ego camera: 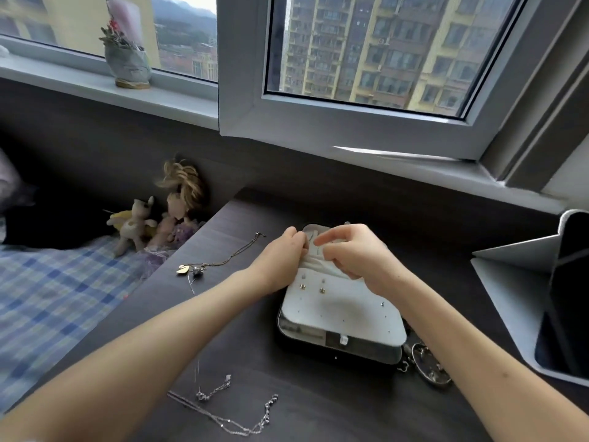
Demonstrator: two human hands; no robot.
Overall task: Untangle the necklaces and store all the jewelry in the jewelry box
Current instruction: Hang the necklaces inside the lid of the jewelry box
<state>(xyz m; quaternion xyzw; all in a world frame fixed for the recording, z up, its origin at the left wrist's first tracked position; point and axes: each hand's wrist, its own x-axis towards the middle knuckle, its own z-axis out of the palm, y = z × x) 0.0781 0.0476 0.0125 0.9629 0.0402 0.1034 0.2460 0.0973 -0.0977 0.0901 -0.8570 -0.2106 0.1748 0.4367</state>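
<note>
While the box [342, 309] is lying open mid-way across the desk [242, 339], left hand [280, 260] is pinching a chain [310, 241] at its far end. Right hand [360, 253], fingers curled, is gripping its pocket [318, 269]. Gold necklace [223, 261] is lying by the left edge, silver necklaces [223, 421] by the near edge.

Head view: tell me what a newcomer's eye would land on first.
The left hand and right hand meet with curled fingers at the far end of the open jewelry box on the dark table. Silver necklaces lie loose at the table's near edge, and a gold necklace lies left of the box.
</note>
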